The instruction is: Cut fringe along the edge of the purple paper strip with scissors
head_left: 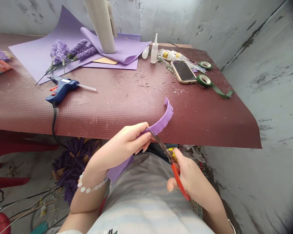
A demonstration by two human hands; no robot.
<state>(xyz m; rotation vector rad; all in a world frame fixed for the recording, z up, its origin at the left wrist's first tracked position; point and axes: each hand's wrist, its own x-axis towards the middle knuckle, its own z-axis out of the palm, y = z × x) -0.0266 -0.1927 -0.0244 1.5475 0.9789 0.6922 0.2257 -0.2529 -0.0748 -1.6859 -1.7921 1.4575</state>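
Observation:
My left hand (130, 139) pinches a long purple foam strip (162, 123) between thumb and fingers. The strip's far end curls upward over the table edge, and its outer side is cut into a fine fringe. Its uncut tail hangs below my left wrist. In my right hand (189, 170) is a pair of scissors (164, 149) with red and yellow handles, fingers through the loops. The blade tips meet the strip right beside my left fingertips. How far apart the blades stand is hard to make out.
On the dark red table (117, 107) lie a blue glue gun (63, 89), purple sheets (31, 55) and lavender flowers (70, 52). A white bottle (154, 52), phone (184, 71), wire stems and green tape rolls (204, 80) sit at right. A wall (271, 97) borders the right side.

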